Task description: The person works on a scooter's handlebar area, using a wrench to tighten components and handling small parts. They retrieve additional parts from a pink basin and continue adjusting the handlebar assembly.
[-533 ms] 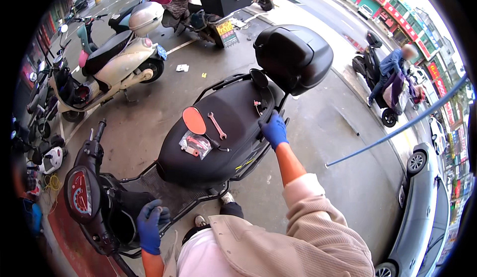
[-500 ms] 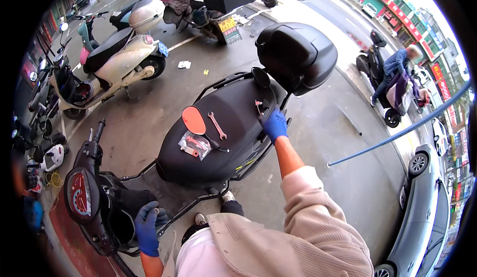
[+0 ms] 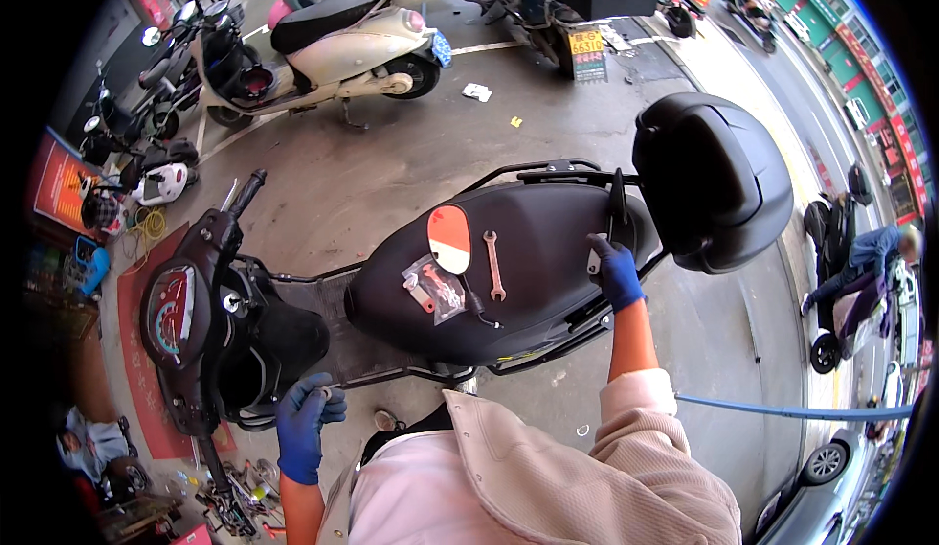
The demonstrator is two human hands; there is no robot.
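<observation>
My blue-gloved left hand pinches a small metal piece beside the scooter's front panel. At the rear of the black seat, my blue-gloved right hand has its fingers closed on a small silvery part. A mirror with a black stem lies on the seat, left of an open-ended wrench and partly over a clear bag of small hardware. A dark mirror sits by the black top box. The handlebar and dashboard are at the left.
Parked scooters stand behind and left. A person in blue is with a scooter at the right, beside the road. A blue pole crosses the lower right near a parked car. Tools and a red mat lie lower left.
The view has swung, so the scooter appears more level and further right. My right hand has shifted onto the small part on the seat's rear. My left hand still pinches.
</observation>
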